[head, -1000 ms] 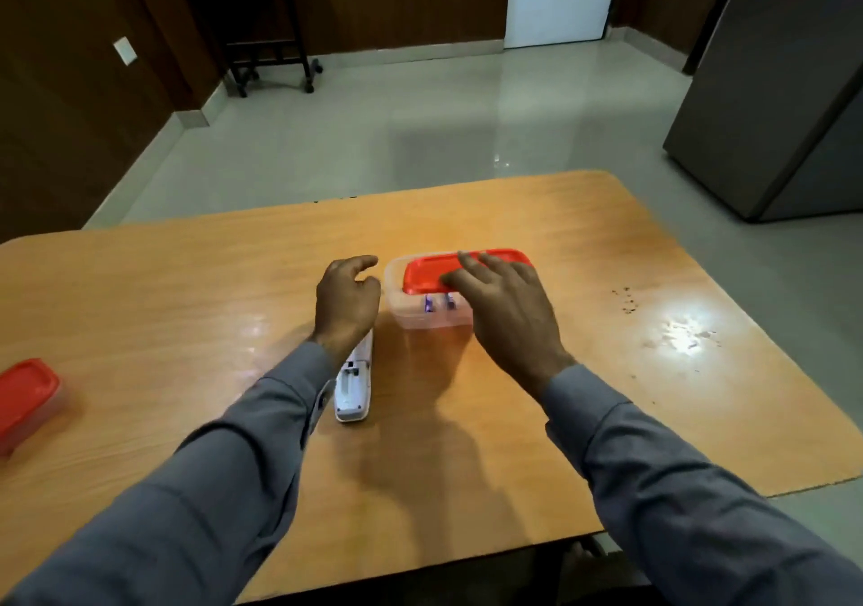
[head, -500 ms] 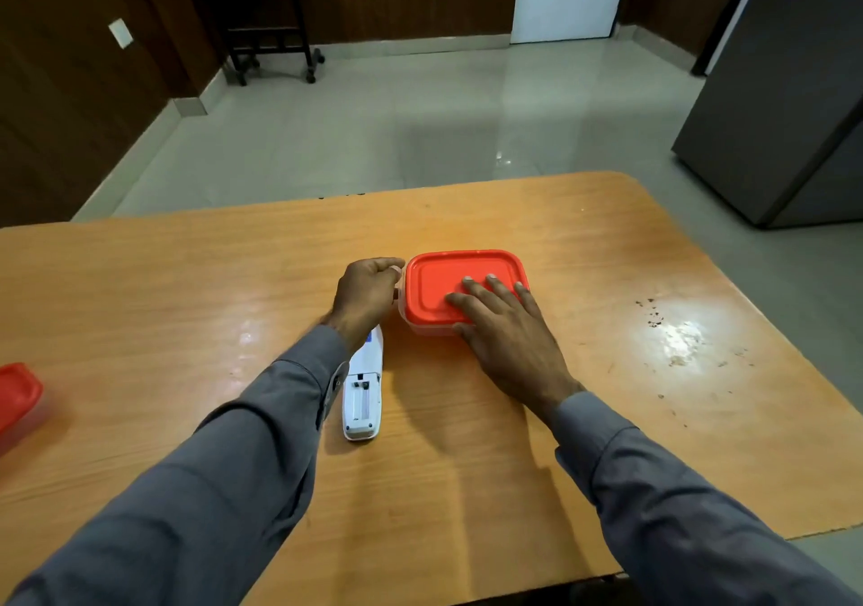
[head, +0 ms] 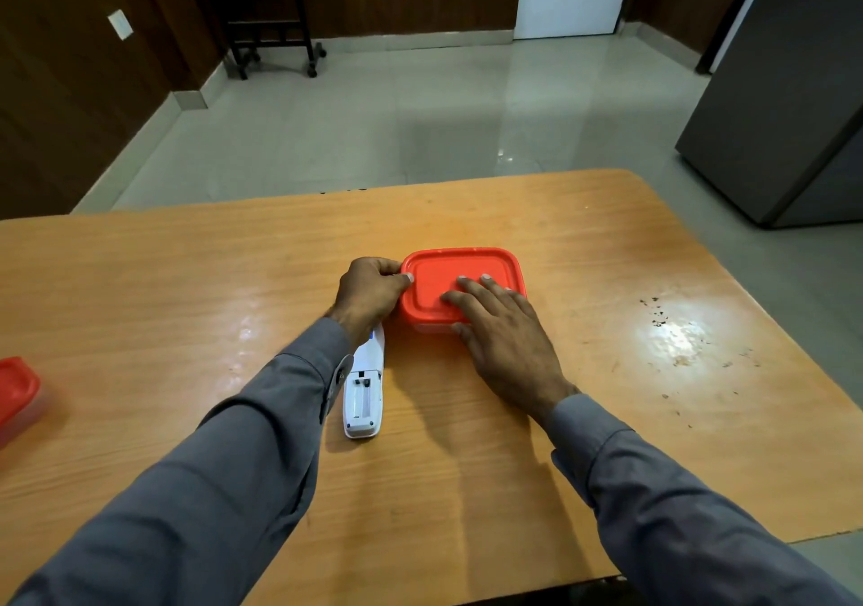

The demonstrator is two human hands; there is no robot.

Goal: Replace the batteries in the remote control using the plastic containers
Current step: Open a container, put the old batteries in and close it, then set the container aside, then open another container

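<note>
Both of my hands are on the red-lidded clear plastic container [head: 460,285] near the middle of the orange wooden table [head: 607,250].

My right hand [head: 502,339] lies flat on the red lid with the fingers straight, pressing down on it and curling round nothing. My left hand [head: 369,295] has its fingers bent and pinches the lid's left rim, thumb tip on the top edge. The white plastic remote control [head: 363,391] lies face down on the table just beside the container's near-left corner, towards the near edge, with its battery compartment uncovered; its far end runs under my left wrist. A second red-lidded plastic container [head: 16,393] sits well apart at the table's left edge, partly cut off. My grey sleeves [head: 224,479] reach in from the near edge.
</note>
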